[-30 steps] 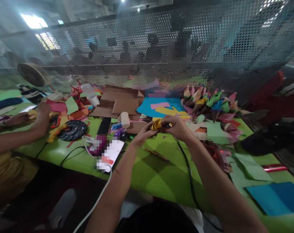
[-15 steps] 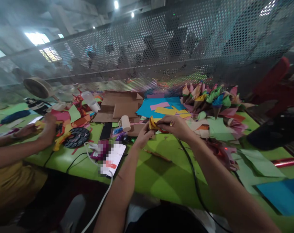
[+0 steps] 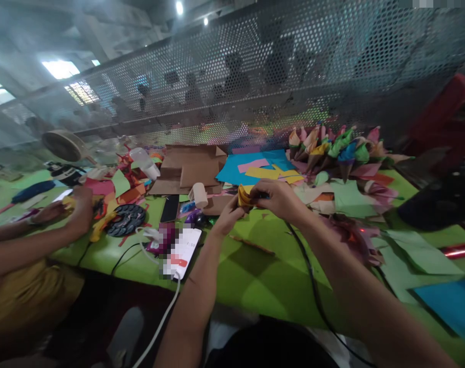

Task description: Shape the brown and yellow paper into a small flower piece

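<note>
Little has moved since a second ago: the view has swung so that more of the surface's (image 3: 251, 286) left end shows, and the yellow paper (image 3: 243, 197) seems turned more upright.

At far left, a co-worker's hand (image 3: 81, 207) reaches in among scraps; what it grips is too blurred to tell. Next, a yellow tool (image 3: 98, 227) leans on a dark mat (image 3: 128, 220), perhaps to keep it off the surface. A phone (image 3: 188, 243) lies near the front edge, likely so its white cable (image 3: 174, 302) can reach it. Behind stands a pale roll (image 3: 200, 194).

Mid-surface, the left hand (image 3: 229, 217) grips the yellow paper from its left side, probably to steady it, while the right hand (image 3: 278, 199) pinches at its right edge, fingers curled, as if working that edge. Both are held just above the surface. Paper cones (image 3: 338, 145) are bunched at back right, perhaps to stay out of the way.

As for the yellow paper, its left side is bright and curved, its middle shows folds or layers, and its right end disappears behind fingers.
</note>
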The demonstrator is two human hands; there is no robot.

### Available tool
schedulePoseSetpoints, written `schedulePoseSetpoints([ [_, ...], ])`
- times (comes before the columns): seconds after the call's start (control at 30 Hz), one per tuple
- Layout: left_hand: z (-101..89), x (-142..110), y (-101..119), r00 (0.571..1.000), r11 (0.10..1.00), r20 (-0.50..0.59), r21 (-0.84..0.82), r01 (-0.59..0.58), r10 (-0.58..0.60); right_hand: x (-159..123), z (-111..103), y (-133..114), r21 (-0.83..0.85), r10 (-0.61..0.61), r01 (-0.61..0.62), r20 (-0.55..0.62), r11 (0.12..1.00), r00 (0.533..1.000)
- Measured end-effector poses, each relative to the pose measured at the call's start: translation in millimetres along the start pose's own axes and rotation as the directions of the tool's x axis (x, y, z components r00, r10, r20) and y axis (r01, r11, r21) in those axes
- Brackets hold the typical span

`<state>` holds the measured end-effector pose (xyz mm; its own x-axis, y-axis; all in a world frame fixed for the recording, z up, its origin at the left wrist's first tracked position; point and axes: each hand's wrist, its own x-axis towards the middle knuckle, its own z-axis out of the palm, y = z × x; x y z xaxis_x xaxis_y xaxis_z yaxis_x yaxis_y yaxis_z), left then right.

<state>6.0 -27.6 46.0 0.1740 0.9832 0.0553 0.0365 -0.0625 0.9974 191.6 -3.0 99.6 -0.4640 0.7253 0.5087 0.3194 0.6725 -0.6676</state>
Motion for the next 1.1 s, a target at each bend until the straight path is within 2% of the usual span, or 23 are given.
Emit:
schedulePoseSetpoints([
  [0.1, 0.4, 0.3, 0.0, 1.0, 1.0, -0.004, -0.004, -0.027, 0.027, -0.7, 1.9, -0.6, 0.002, -0.01, 0.01, -0.018, 1.0, 1.0],
  [0.2, 1.1, 2.7, -3.5, 0.995, 0.997, -0.062, 0.02, -0.073, 0.074, -1.2, 4.6, -0.5, -0.022, 0.0, -0.001, -0.042, 1.0, 0.999],
  [0.4, 3.3, 3.2, -8.0, 0.967, 0.967, -0.153, 0.186, -0.173, 0.202, -2.5, 11.9, -3.6, -0.053, 0.093, -0.101, -0.142, 0.993, 0.986],
  [0.5, 3.0, 0.1, -5.4, 0.954, 0.924, -0.181, 0.342, -0.168, 0.24, -4.1, 14.0, -8.2, -0.072, 0.136, -0.148, -0.153, 0.986, 0.979],
  [0.6, 2.2, -2.0, -2.9, 0.938, 0.871, -0.186, 0.456, -0.182, 0.294, -4.9, 15.1, -13.2, -0.008, 0.166, -0.168, -0.114, 0.986, 0.98],
  [0.77, 3.0, -3.6, 0.5, 0.911, 0.777, -0.139, 0.58, -0.243, 0.389, -5.2, 15.5, -20.4, 0.005, 0.104, -0.105, -0.159, 0.995, 0.982],
  [0.97, 4.7, -5.1, 2.3, 0.901, 0.749, -0.128, 0.61, -0.258, 0.415, -6.1, 16.7, -21.1, -0.014, 0.061, -0.066, -0.209, 0.998, 0.976],
  [1.1, 4.5, -2.2, -2.7, 0.907, 0.809, -0.137, 0.518, -0.277, 0.398, -4.6, 15.1, -16.5, 0.045, 0.05, -0.042, -0.192, 0.998, 0.98],
])
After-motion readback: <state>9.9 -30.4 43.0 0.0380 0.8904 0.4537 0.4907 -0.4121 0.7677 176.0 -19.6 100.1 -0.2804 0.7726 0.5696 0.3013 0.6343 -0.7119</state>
